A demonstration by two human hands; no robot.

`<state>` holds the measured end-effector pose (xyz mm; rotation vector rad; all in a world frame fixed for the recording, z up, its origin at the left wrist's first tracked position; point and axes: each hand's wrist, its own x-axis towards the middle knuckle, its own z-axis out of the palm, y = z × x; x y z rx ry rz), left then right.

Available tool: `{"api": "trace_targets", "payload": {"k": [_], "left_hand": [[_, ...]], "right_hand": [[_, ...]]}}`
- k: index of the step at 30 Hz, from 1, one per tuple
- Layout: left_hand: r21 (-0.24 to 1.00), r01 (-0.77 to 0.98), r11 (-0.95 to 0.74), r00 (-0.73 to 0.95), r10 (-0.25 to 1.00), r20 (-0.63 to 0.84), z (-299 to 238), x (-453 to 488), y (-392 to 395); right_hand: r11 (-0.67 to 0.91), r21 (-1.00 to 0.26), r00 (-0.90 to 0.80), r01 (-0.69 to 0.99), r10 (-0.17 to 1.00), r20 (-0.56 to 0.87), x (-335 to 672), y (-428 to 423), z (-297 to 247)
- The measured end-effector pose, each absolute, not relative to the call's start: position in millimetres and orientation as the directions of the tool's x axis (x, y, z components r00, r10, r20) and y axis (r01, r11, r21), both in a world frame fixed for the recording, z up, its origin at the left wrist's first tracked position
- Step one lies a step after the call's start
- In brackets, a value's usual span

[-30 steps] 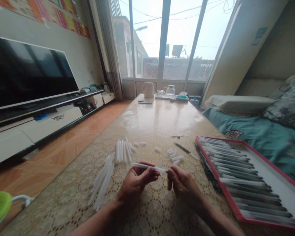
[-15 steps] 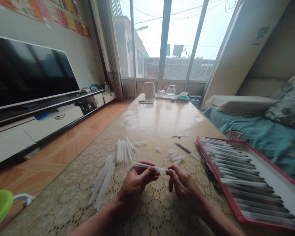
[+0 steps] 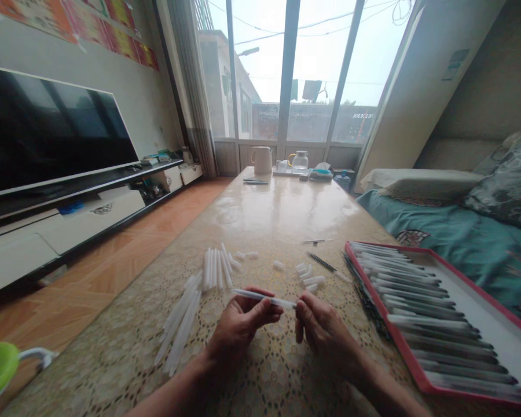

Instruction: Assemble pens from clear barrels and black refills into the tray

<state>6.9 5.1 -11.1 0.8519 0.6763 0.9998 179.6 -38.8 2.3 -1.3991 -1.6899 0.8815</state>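
My left hand (image 3: 238, 324) is closed round the middle of a white pen barrel (image 3: 260, 297), held level above the table. The fingertips of my right hand (image 3: 323, 327) pinch the barrel's right end. Loose white barrels (image 3: 182, 315) lie in a pile left of my left hand, and a neat row of them (image 3: 215, 267) lies just beyond. Small white caps (image 3: 310, 277) are scattered ahead of my right hand, next to thin dark refills (image 3: 322, 262).
A red-edged tray (image 3: 481, 289) with rows of finished pens lies at the right on the lace-covered table (image 3: 260, 370). A jug (image 3: 261, 159) and glass pot (image 3: 301, 160) stand at the far end. A television is to the left, a bed to the right.
My hands have barely moved; the pen stays between them, with only a slight shift of the right fingertips at its end.
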Motion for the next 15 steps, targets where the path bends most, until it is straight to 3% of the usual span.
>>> {"api": "trace_targets", "payload": {"k": [6, 9, 11, 15], "left_hand": [[0.898, -0.384, 0.214, 0.404, 0.914, -0.045, -13.1, 7.2, 3.2], [0.907, -0.367, 0.206, 0.412, 0.910, -0.040, -11.0, 7.0, 2.7], [0.912, -0.355, 0.204, 0.416, 0.909, -0.041, -10.0, 6.9, 3.2], [0.945, -0.289, 0.151, 0.426, 0.905, -0.014, -9.5, 9.3, 3.8]], "right_hand": [[-0.150, -0.969, -0.161, 0.197, 0.970, -0.183, 180.0, -36.7, -3.3], [-0.179, -0.959, -0.186, 0.219, 0.957, -0.221, 183.9, -36.6, -3.1], [-0.077, -0.947, -0.124, 0.311, 0.985, -0.121, 184.6, -37.6, -0.9], [0.243, -0.827, -0.098, 0.508, 0.969, 0.225, 180.3, -40.1, 2.7]]}}
